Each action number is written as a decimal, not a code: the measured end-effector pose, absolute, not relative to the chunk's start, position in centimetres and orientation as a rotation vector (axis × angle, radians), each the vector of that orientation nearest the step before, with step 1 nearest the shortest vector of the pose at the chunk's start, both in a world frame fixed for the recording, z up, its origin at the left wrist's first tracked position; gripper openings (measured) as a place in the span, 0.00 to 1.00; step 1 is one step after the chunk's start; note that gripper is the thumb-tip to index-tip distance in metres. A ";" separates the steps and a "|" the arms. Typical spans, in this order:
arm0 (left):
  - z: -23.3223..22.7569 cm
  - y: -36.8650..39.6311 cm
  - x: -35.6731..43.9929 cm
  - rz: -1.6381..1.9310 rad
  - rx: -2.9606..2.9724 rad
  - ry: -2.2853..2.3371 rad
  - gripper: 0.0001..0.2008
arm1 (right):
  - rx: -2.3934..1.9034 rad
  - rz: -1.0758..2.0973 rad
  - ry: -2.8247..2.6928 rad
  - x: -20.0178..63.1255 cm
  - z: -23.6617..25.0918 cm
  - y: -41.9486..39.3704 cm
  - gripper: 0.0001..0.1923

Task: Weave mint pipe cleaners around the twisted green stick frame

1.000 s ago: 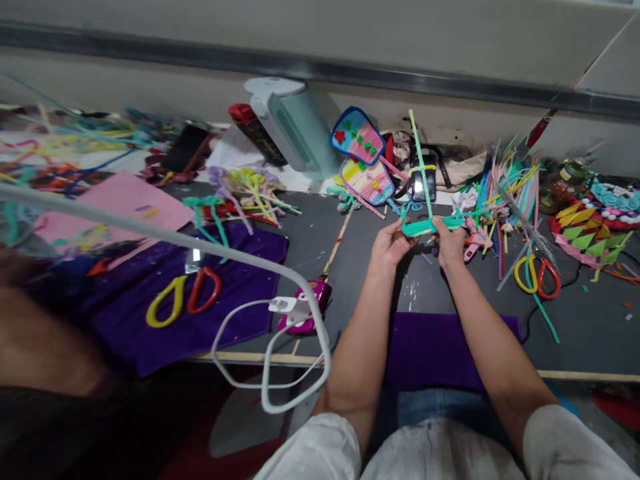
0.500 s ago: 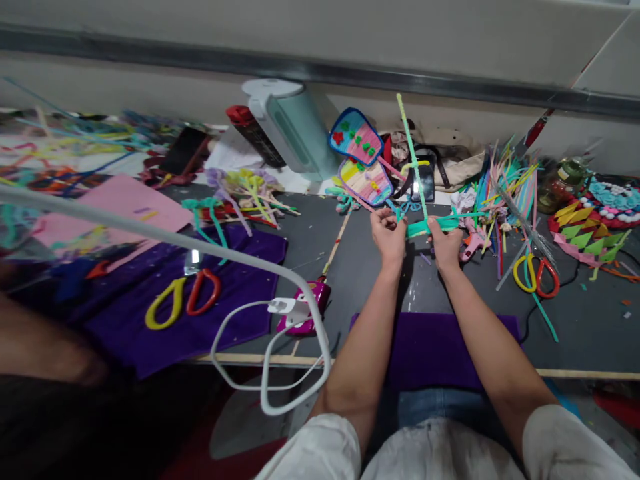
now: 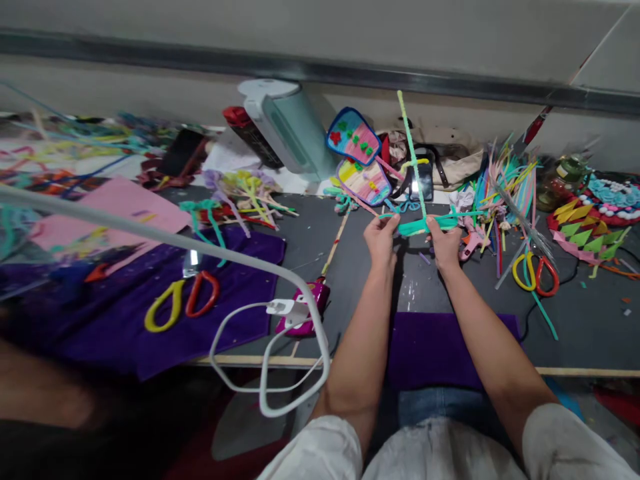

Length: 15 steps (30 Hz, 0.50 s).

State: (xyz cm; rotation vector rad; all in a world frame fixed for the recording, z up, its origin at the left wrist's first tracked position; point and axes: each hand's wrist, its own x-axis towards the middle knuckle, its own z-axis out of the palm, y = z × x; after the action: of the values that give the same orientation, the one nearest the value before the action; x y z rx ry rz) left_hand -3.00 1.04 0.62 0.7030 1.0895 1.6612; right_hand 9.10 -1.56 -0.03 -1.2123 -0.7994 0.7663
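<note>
Pinching a green pipe cleaner bundle above the desk, the left hand has shifted upward while the right hand stays clamped.

Yellow-and-red scissors lie on purple cloth (left side), near a magenta glue gun and white cable.

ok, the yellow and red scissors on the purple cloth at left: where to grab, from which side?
Take the scissors by the two handle loops, from above. They lie flat on the purple cloth, yellow loop beside red loop, both bare on top. The blades point away toward the pink sheet and are hard to make out. Both hands hold the green pipe-cleaner piece, so neither is free.
</note>
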 end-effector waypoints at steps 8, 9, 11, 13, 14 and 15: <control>-0.6 2.2 -4.3 1.308 0.349 0.939 0.12 | -1.109 0.828 -0.739 8.9 0.3 -1.4 0.22; -0.7 2.4 -4.3 1.285 0.316 0.933 0.12 | -1.101 0.836 -0.729 8.9 0.4 -1.4 0.23; -1.0 2.6 -4.3 1.259 0.269 0.927 0.11 | -1.096 0.848 -0.718 8.8 0.6 -1.5 0.23; -1.1 2.6 -4.2 1.267 0.251 0.924 0.11 | -1.100 0.849 -0.718 8.8 0.6 -1.5 0.23; -1.1 2.6 -4.2 1.280 0.257 0.926 0.12 | -1.105 0.845 -0.721 8.7 0.6 -1.5 0.22; -1.1 2.6 -4.1 1.298 0.274 0.931 0.13 | -1.110 0.839 -0.725 8.8 0.6 -1.6 0.22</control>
State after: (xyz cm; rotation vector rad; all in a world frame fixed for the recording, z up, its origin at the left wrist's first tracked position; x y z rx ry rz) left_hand -4.08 2.57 -1.09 0.2735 0.9312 1.2982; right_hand 8.75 -1.57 0.64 -1.1099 -0.7252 0.8388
